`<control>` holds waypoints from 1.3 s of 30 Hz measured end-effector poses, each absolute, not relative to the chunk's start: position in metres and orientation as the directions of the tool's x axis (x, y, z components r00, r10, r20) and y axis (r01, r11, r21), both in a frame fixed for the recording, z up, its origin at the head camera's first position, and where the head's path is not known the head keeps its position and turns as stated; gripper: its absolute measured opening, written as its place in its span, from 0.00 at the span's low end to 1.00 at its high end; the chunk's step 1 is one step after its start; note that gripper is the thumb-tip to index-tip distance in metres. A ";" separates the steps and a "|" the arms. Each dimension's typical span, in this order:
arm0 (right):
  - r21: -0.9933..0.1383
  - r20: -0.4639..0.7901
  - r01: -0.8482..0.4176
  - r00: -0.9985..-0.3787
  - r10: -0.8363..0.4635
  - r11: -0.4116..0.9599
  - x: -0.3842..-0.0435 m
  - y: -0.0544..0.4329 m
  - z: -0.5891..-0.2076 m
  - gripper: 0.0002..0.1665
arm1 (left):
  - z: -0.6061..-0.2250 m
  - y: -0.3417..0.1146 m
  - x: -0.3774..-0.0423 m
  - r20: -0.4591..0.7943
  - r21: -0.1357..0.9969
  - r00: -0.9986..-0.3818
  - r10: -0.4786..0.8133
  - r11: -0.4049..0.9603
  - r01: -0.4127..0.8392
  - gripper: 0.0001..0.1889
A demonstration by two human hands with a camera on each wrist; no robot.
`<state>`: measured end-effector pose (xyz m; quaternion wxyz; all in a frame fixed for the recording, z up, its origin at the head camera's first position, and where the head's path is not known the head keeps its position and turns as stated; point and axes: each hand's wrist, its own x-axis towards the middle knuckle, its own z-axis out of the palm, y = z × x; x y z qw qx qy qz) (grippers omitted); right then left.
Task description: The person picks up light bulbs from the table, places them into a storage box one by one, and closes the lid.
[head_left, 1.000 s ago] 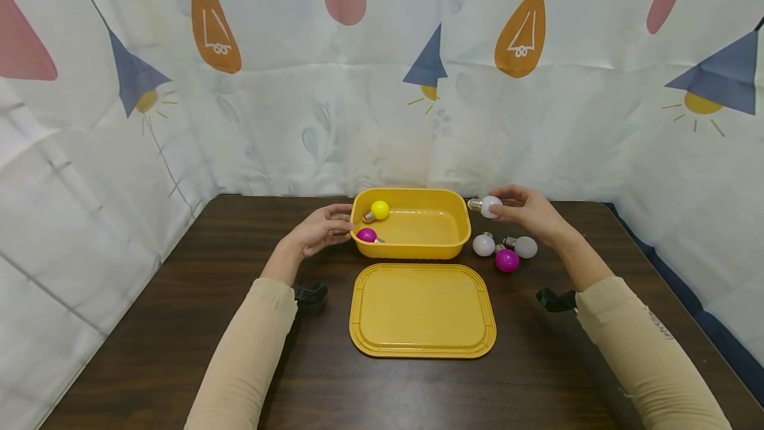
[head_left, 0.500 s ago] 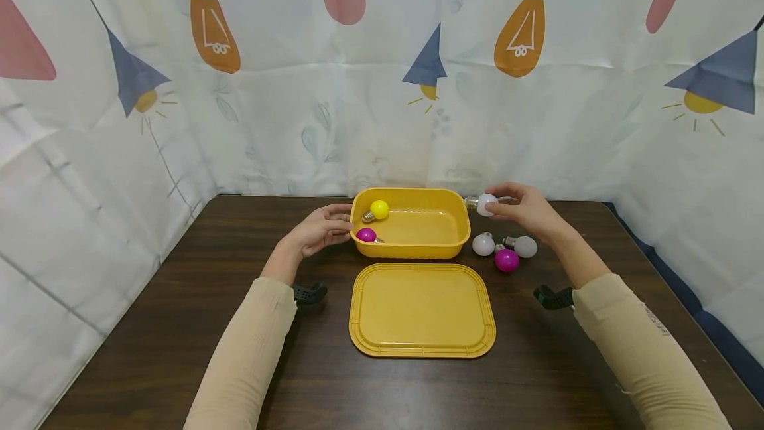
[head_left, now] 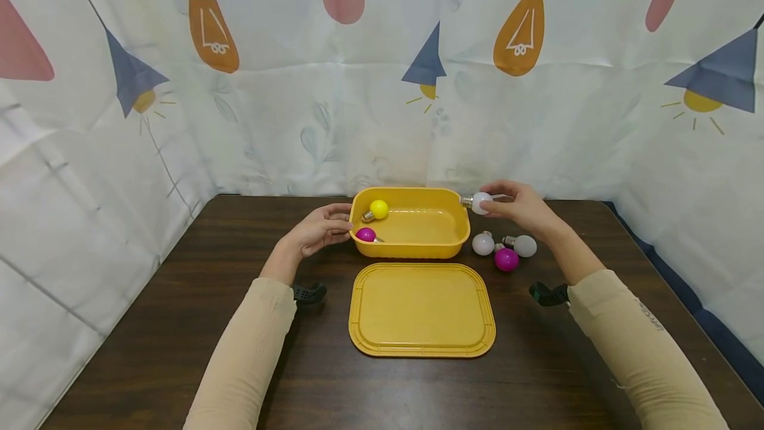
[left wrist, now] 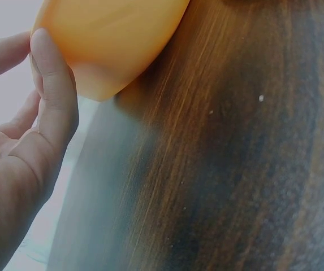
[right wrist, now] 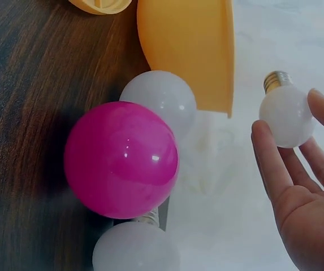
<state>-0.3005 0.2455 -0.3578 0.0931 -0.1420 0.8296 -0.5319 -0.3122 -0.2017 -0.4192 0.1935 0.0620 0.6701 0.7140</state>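
Observation:
A yellow plastic box (head_left: 409,252) holds a yellow light bulb (head_left: 379,210) and a magenta bulb (head_left: 366,235) at its left end. At the box's left rim is my left hand (head_left: 323,225); the left wrist view has its thumb (left wrist: 50,53) against the outer wall and a finger at the edge. My right hand (head_left: 525,208) pinches a white bulb (right wrist: 286,116) by its globe, with the metal screw base toward the box, right at its right rim. Below that hand lie two white bulbs (head_left: 483,244) and a magenta bulb (head_left: 506,259) on the table.
A flat yellow lid (head_left: 422,310) lies on the dark wooden table (head_left: 179,324) in front of the box. Behind the table's far edge hangs a white curtain (head_left: 358,118) printed with lamps and bulbs.
My right hand has moved slightly left with the white bulb, bringing its screw base to the box's right rim. The left hand and the bulbs on the table look the same.

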 end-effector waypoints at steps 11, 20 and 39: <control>-0.912 0.004 -0.147 -0.936 -0.351 0.384 -0.301 0.240 -0.353 0.32 | -0.417 -0.201 -0.312 -0.180 0.979 -0.918 0.353 -0.031 -0.203 0.31; -0.919 0.003 -0.146 -0.932 -0.363 0.367 -0.304 0.236 -0.356 0.32 | -0.418 -0.201 -0.312 -0.175 0.980 -0.919 0.354 -0.030 -0.198 0.32; -0.923 0.009 -0.154 -0.925 -0.380 0.353 -0.308 0.230 -0.356 0.30 | -0.419 -0.201 -0.312 -0.172 0.980 -0.916 0.362 -0.028 -0.195 0.31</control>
